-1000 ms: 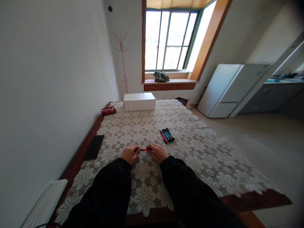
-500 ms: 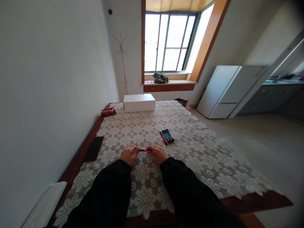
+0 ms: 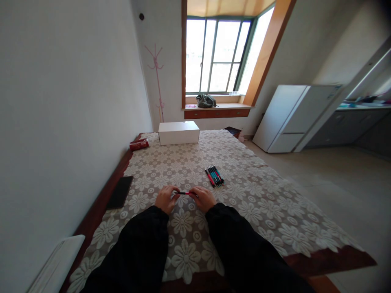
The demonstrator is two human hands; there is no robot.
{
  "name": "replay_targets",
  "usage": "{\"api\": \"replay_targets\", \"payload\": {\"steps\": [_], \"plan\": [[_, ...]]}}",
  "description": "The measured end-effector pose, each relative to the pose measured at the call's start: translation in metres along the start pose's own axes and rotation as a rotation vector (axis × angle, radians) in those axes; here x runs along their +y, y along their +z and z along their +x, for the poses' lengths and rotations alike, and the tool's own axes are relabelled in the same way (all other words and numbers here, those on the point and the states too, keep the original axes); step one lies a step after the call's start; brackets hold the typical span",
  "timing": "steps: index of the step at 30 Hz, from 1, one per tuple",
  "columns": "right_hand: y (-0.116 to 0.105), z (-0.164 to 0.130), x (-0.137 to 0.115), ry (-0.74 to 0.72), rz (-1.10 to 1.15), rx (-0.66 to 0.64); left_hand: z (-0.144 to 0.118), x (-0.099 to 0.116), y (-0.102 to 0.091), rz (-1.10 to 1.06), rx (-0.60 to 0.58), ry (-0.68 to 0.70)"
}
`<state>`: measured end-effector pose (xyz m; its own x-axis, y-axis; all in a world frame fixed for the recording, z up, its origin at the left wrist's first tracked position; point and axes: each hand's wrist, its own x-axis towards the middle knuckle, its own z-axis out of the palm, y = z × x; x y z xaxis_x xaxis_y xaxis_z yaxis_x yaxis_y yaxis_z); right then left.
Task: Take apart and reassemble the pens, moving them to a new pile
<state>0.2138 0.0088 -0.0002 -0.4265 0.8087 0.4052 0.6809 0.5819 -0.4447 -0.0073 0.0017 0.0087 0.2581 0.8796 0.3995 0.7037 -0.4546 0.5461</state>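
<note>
Now, the pen (image 3: pixel 183 193): it was held level, black part to the left and red part to the right, left of the row of pens (image 3: pixel 214 176) and nearer the person.
Left hand (image 3: pixel 165 198): thumb and fingers were pinched on the black end.
Right hand (image 3: pixel 204 198): thumb and fingers were closed around the red end, covering its tip.
Row of pens: several lay side by side on the cloth (image 3: pixel 259 199), in black, red and blue-green, touched by neither hand.
Pen work: the step in hand looked like handling one pen by both ends; whether it was being twisted, pulled or joined was too small to tell.
Grip: the next move seemed to call for steady fingertips and both ends kept in line, since so thin a pen could slip and roll.
White box (image 3: pixel 179 133): it stood beyond the row, to its left.
Black slab (image 3: pixel 120 192): it lay flat, well left of the row.
</note>
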Motion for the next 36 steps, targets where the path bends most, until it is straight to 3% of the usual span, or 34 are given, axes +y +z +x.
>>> {"api": "replay_targets", "payload": {"steps": [5,12,18,28,32,36], "plan": [[-0.001,0.000,-0.001,-0.002,-0.004,0.007,0.000,0.003,-0.001,-0.018,0.061,-0.016],[-0.005,0.000,-0.005,0.015,0.005,-0.014,0.003,0.002,-0.003,0.046,-0.047,-0.044],[-0.005,0.000,-0.004,0.034,-0.004,-0.041,0.002,0.002,-0.003,0.041,-0.013,-0.041],[-0.016,0.002,0.008,0.127,-0.109,0.045,0.003,-0.004,-0.006,0.061,0.123,-0.230],[-0.025,0.001,0.019,0.296,-0.245,0.057,0.002,-0.003,-0.006,0.041,0.160,-0.297],[-0.034,-0.002,0.030,0.472,-0.397,0.105,0.001,0.000,-0.004,0.041,0.085,-0.266]]}}
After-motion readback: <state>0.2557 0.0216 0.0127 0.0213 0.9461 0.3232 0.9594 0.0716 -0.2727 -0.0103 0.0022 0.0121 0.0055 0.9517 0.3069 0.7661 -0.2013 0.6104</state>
